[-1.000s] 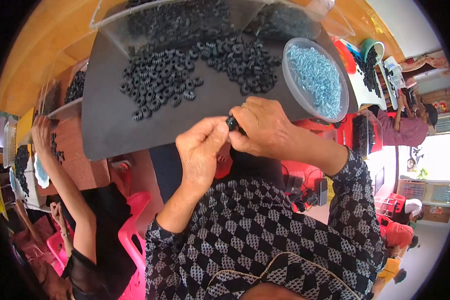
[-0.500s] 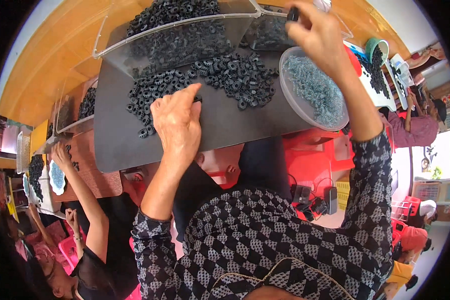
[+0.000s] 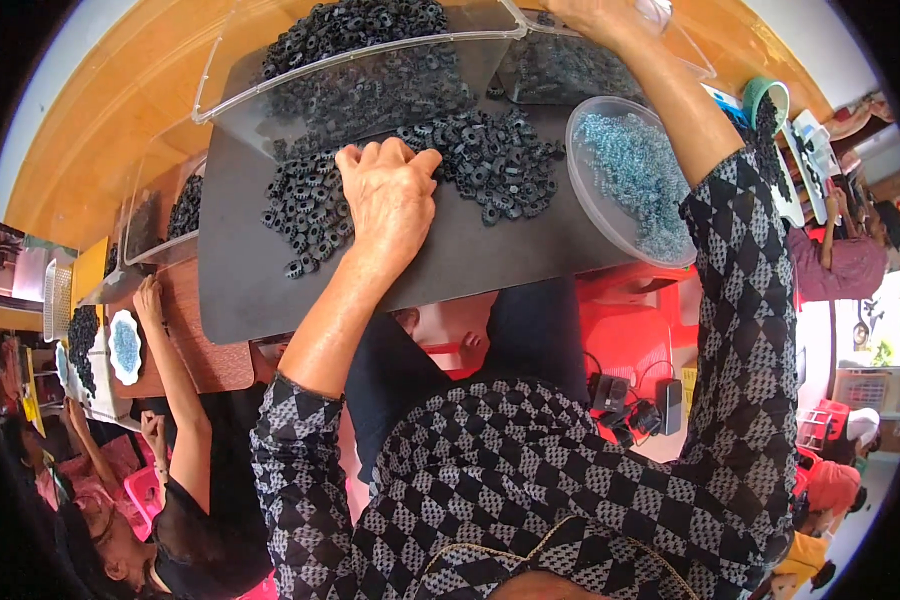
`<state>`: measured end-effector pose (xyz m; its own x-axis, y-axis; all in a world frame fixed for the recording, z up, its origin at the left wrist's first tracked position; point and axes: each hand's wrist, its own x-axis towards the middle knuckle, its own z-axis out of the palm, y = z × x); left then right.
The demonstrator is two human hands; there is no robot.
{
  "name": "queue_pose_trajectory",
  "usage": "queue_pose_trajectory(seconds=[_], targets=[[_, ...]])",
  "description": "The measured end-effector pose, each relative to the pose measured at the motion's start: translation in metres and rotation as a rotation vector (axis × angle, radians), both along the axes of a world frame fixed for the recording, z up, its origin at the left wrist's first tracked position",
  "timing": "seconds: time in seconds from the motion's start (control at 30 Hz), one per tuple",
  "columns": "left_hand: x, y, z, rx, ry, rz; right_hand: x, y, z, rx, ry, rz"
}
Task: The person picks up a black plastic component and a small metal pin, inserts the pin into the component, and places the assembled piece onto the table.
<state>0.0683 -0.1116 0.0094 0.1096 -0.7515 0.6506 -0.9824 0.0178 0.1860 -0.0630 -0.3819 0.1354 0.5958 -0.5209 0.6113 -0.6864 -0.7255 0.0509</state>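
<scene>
- Your left hand is palm-down with bent fingers over the loose heap of small, ribbed black plastic pieces; its fingertips are hidden, so I cannot tell whether they grasp one.
- Your right hand is at the upper edge, above the smaller see-through plastic bin; it is partly cut off, so I cannot tell whether it is clenched, released or holding anything.
- The heap lies to both sides of your left hand on the smooth, dark grey tabletop.
- Just behind it stands the larger see-through plastic bin, piled with more black pieces.
- Below your right forearm, the round, translucent plastic tub holds pale-blue, coil-like pieces.
- On your left, a co-worker's hand is near a white, scalloped dish.
</scene>
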Motion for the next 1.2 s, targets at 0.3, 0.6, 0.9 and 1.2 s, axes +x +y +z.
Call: queue_pose_trajectory(seconds=[0.3, 0.6, 0.9, 1.2], targets=[[0.017, 0.000, 0.004, -0.004, 0.035, 0.035, -0.020, 0.074, -0.021, -0.097, -0.675, 1.002], [0.015, -0.003, 0.002, 0.117, -0.049, -0.034, -0.051, 0.136, -0.030, -0.047, -0.248, 0.514], [0.008, 0.013, 0.007, 0.077, 0.060, -0.075, -0.062, 0.167, -0.056, 0.141, -0.207, 0.534], [-0.024, 0.043, 0.020, 0.023, 1.178, -0.236, -0.044, 0.213, -0.080, 0.494, -0.296, 0.604]])
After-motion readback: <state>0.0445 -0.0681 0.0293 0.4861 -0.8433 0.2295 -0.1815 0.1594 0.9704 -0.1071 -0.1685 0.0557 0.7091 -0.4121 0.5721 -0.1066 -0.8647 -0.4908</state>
